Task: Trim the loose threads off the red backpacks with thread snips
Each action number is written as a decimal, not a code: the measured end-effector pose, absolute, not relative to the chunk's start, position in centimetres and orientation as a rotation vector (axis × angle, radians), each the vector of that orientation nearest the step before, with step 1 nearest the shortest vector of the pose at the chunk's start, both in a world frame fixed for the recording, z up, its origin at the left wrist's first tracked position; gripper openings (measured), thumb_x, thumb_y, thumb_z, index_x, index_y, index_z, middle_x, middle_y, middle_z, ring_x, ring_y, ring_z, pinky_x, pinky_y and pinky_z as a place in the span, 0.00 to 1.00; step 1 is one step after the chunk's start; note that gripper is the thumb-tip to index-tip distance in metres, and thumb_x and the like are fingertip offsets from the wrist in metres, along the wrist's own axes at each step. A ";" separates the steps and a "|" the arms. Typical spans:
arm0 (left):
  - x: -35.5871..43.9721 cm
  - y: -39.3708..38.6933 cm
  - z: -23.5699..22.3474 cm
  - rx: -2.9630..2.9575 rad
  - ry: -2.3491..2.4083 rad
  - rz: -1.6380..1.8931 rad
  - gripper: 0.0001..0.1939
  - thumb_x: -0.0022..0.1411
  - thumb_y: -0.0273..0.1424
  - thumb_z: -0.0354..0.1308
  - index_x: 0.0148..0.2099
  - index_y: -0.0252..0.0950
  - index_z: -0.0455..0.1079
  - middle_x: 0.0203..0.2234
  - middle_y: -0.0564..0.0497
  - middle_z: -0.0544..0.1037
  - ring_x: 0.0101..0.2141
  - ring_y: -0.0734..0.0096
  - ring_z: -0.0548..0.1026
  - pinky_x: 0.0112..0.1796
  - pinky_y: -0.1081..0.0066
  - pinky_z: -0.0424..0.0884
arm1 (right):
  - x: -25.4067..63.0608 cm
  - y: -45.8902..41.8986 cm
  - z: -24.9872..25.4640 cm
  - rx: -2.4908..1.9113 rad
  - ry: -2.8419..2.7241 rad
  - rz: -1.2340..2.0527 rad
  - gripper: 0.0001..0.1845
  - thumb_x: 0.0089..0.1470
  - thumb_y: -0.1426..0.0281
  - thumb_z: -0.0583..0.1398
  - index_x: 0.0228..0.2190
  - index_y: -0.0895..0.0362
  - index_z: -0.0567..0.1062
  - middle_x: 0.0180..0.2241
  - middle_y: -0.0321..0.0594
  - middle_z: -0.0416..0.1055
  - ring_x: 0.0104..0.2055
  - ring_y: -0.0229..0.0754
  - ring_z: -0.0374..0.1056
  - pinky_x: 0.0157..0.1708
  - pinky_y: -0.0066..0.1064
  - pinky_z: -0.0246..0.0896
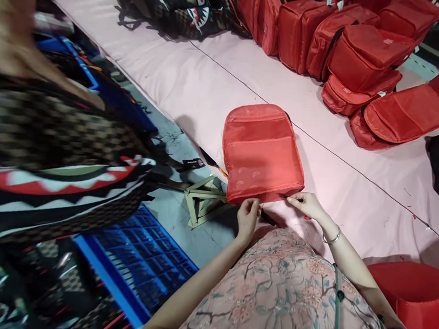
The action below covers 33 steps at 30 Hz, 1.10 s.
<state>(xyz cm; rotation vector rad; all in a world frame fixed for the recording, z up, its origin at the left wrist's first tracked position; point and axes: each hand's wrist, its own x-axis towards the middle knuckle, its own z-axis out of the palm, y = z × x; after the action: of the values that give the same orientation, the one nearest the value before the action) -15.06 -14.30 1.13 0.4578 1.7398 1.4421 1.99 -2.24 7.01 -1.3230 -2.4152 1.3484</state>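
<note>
On the near edge of the pink-covered table lies a red fabric bag (pixel 263 160), its flat panel with a sheer pocket facing up. My left hand (pixel 247 218) is closed in a pinch at the bag's near edge. Just to the right, my right hand (pixel 310 206) pinches at the near right corner, with a small dark piece showing at its fingertips; what that piece is, I cannot make out. A bit of black strap (pixel 267 218) shows between my hands, below the bag.
Red bags (pixel 368 54) stand in a group at the back right; black patterned bags (pixel 186 10) lie at the back. At left, another person's arm (pixel 48 67) is beside a checkered bag (pixel 54 136). Blue crates (pixel 139 259) sit below. A red bag (pixel 412 291) is near right.
</note>
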 end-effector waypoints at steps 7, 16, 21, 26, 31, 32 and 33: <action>-14.1 -12.2 0.1 0.448 1.747 1.532 0.17 0.48 0.42 0.61 0.34 0.33 0.73 0.26 0.50 0.75 0.25 0.73 0.68 0.27 0.75 0.63 | -0.5 -3.0 6.7 -1.264 -2.414 1.361 0.19 0.54 0.56 0.55 0.29 0.57 0.78 0.28 0.36 0.75 0.27 0.35 0.65 0.25 0.24 0.52; -15.0 -12.0 -1.5 0.555 1.725 1.491 0.11 0.46 0.37 0.62 0.28 0.34 0.74 0.24 0.51 0.75 0.27 0.72 0.70 0.33 0.73 0.64 | -1.8 -3.0 8.2 -1.329 -2.602 1.153 0.20 0.55 0.55 0.53 0.27 0.55 0.77 0.25 0.36 0.74 0.24 0.34 0.62 0.22 0.26 0.46; -14.8 -11.9 -1.1 0.573 1.732 1.502 0.09 0.47 0.36 0.60 0.27 0.35 0.73 0.23 0.52 0.75 0.27 0.73 0.69 0.33 0.73 0.64 | -3.2 -3.2 9.5 -1.312 -2.762 0.953 0.17 0.56 0.57 0.53 0.32 0.52 0.78 0.31 0.39 0.76 0.31 0.38 0.67 0.25 0.27 0.48; -14.8 -12.0 -0.8 0.582 1.723 1.477 0.10 0.48 0.37 0.59 0.28 0.35 0.73 0.25 0.51 0.76 0.28 0.71 0.70 0.35 0.72 0.65 | -4.1 -3.6 9.9 -1.323 -2.846 0.728 0.17 0.58 0.59 0.52 0.33 0.54 0.78 0.33 0.43 0.76 0.34 0.41 0.69 0.29 0.28 0.51; -14.6 -12.0 -0.5 0.617 1.674 1.477 0.10 0.48 0.37 0.59 0.27 0.35 0.73 0.23 0.52 0.74 0.26 0.73 0.68 0.32 0.74 0.64 | -3.8 -3.7 9.6 -1.319 -2.867 0.687 0.19 0.59 0.59 0.50 0.33 0.54 0.78 0.33 0.45 0.76 0.34 0.42 0.70 0.29 0.29 0.52; -14.6 -12.1 -0.5 0.640 1.632 1.435 0.10 0.48 0.37 0.59 0.27 0.34 0.72 0.21 0.53 0.73 0.25 0.74 0.67 0.30 0.74 0.64 | -3.5 -3.8 9.5 -1.320 -2.867 0.691 0.20 0.59 0.59 0.50 0.33 0.54 0.78 0.33 0.44 0.76 0.34 0.42 0.70 0.29 0.29 0.52; -14.7 -12.4 -0.6 0.670 1.579 1.354 0.11 0.48 0.37 0.59 0.26 0.34 0.72 0.20 0.53 0.72 0.23 0.75 0.66 0.29 0.74 0.63 | -3.2 -3.9 9.5 -1.316 -2.869 0.704 0.20 0.60 0.58 0.49 0.33 0.53 0.78 0.33 0.43 0.77 0.34 0.42 0.70 0.30 0.28 0.53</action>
<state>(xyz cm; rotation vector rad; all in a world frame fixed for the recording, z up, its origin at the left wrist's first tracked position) -14.74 -12.37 -0.61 0.6700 1.5787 1.3542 -3.24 -3.86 9.55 -1.3156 -2.8692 0.7035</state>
